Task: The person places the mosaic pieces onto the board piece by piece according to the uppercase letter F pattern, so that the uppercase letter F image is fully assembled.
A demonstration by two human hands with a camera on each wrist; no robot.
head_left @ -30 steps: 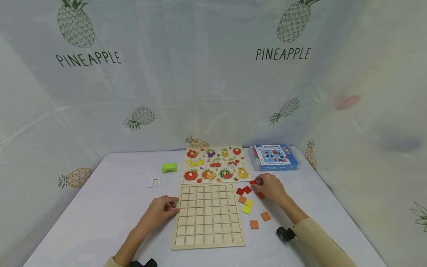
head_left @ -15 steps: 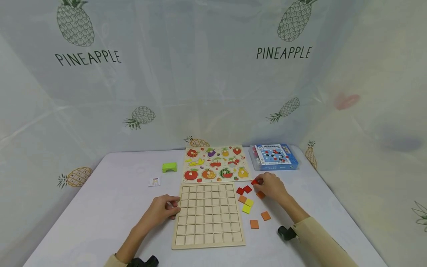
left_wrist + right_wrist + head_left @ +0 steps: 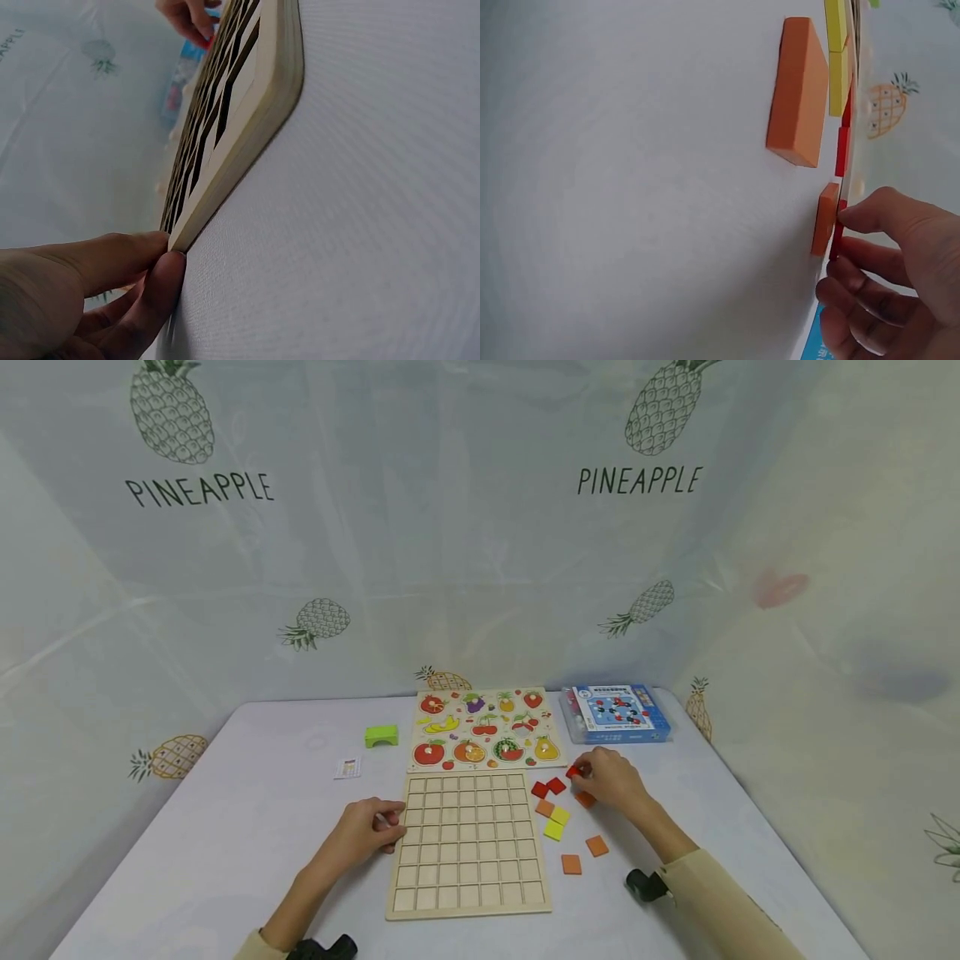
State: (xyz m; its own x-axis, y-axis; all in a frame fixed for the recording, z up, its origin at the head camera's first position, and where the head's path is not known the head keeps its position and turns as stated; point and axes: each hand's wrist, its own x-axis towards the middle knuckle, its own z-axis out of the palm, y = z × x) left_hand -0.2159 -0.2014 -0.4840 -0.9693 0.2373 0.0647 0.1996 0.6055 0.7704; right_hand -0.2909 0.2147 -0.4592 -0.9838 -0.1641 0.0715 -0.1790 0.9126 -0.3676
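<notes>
Sleeves (image 3: 723, 902), beige, come in from the near side of the grid (image 3: 469, 843), which lies flat on the white table (image 3: 210, 868). An orange tile (image 3: 572, 864) sits right of the grid's near half, with a second orange tile (image 3: 597, 846) slightly farther out. The left hand (image 3: 367, 828), fingers bent, grips the grid's left edge with thumb and fingertips. Just off the grid's right edge lie two yellow tiles (image 3: 553, 830) and a third orange tile (image 3: 545, 808). A fourth orange tile (image 3: 585, 798) is partly covered by the right hand (image 3: 611, 778), beyond two loose red tiles (image 3: 556, 786) near the grid's far right corner. That hand pinches another red tile (image 3: 573, 772) between thumb and finger, right of the same corner. A small card (image 3: 348, 768) lies left of the grid's far end. The fruit board (image 3: 487, 727) adjoins the grid's far edge; past the grid stand a green block (image 3: 381, 736) to the left and a blue box (image 3: 617, 714) to the right. Behind everything hangs a pineapple curtain (image 3: 465, 527).
</notes>
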